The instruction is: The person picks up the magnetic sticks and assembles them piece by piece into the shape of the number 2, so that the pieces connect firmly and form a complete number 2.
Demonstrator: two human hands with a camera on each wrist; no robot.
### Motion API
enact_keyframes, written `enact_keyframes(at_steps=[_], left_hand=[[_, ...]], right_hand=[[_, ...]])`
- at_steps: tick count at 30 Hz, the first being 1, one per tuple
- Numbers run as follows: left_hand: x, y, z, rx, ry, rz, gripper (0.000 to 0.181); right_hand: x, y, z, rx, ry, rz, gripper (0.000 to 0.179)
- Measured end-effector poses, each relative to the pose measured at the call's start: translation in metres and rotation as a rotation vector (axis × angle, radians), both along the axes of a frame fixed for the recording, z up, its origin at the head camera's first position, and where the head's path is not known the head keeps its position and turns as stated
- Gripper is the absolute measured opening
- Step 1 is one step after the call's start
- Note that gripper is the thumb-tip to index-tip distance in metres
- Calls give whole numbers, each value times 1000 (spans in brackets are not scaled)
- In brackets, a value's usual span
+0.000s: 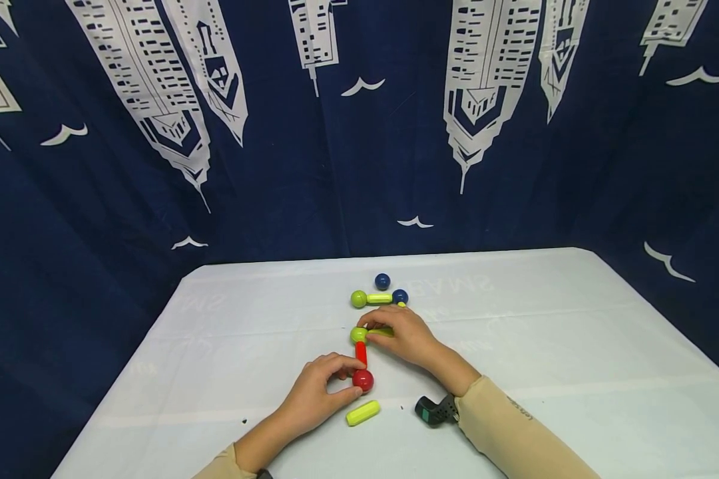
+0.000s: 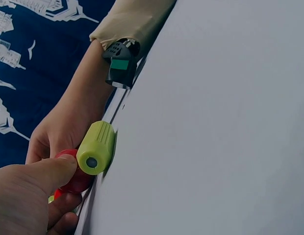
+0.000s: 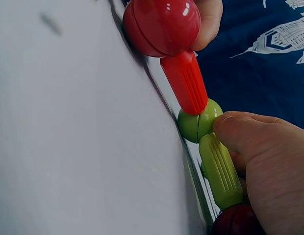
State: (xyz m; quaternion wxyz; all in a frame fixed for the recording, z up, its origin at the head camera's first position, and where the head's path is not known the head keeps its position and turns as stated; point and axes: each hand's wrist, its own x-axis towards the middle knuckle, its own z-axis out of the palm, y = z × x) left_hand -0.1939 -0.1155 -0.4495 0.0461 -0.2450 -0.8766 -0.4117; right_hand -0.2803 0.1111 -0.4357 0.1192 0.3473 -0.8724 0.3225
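My left hand [image 1: 317, 392] holds a red ball [image 1: 363, 380] between thumb and fingers. A red rod [image 1: 361, 354] joins that ball to a green ball [image 1: 358, 334]. Thumb and fingers of my right hand [image 1: 404, 336] pinch the green ball. From it a yellow-green rod [image 3: 220, 169] runs under the right hand to a dark red ball [image 3: 238, 223], which the head view hides. A loose yellow-green rod [image 1: 363, 413] lies just in front of the red ball; its round metallic end faces the left wrist camera.
Farther back on the white table [image 1: 545, 319], a second green ball [image 1: 358, 299], a yellow-green rod [image 1: 379, 299] and a blue ball [image 1: 400, 297] form a row. Another blue ball [image 1: 382, 281] sits behind them. A dark blue patterned cloth [image 1: 347, 166] hangs beyond.
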Motion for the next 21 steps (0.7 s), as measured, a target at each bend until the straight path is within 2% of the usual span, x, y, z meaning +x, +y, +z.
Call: enact_keyframes(at_steps=[8, 13, 17, 21], left_hand=[[-3, -1, -2, 3, -7, -10, 30], [-3, -2, -4, 0, -3, -10, 30], [-2, -2, -5, -7, 1, -13, 29], [-3, -2, -5, -9, 15, -18, 30]], right_hand=[[0, -1, 4, -23, 13, -33, 18], [5, -2, 17, -117, 2, -41, 18], [18, 0, 27, -181, -65, -3, 18], [33, 4, 30, -198, -164, 55, 17]])
